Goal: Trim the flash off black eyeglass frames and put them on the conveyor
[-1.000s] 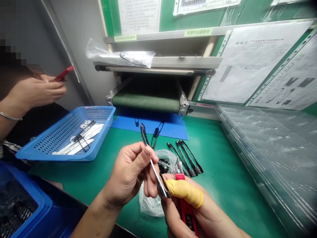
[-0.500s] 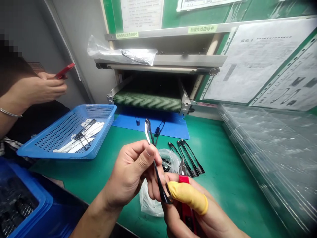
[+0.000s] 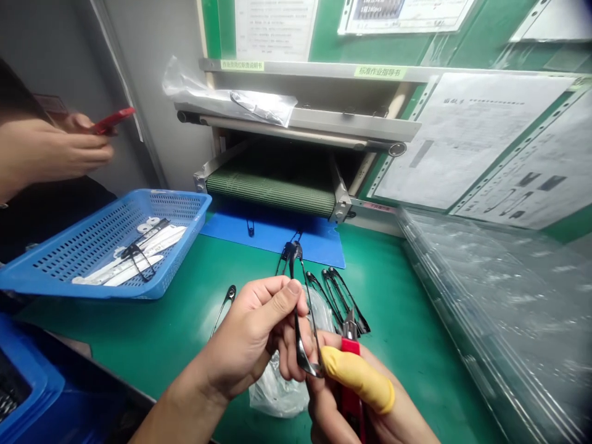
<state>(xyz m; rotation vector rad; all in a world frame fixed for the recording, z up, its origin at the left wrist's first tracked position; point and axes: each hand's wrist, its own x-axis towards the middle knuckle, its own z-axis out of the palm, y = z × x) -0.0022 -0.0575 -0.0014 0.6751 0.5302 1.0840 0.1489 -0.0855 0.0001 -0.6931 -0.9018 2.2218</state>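
Note:
My left hand (image 3: 259, 333) is closed, pinching a slim glossy black looped plastic part (image 3: 300, 345) between thumb and fingers. The part stands nearly upright, its rounded end up and its wider curved end down. My right hand (image 3: 351, 388) wraps around a red utility knife (image 3: 352, 348), whose metal tip points up and away. A yellow finger cover (image 3: 363, 376) sits on the right thumb, which touches the part's lower end. Behind the hands lie a clear plastic bag (image 3: 277, 391) and several similar black looped parts (image 3: 345, 296).
At left stands a blue basket (image 3: 185, 253) holding white strips and black pieces, with a blue bin (image 3: 46, 382) below. A co-worker's hands (image 3: 60, 148) hold a red tool. A conveyor (image 3: 272, 188) ends above a blue sheet (image 3: 319, 240). Clear trays (image 3: 499, 296) are stacked at right.
The part in my hands has turned, so its open loop faces me more. The view has shifted slightly, and another black looped part now shows left of my left hand.

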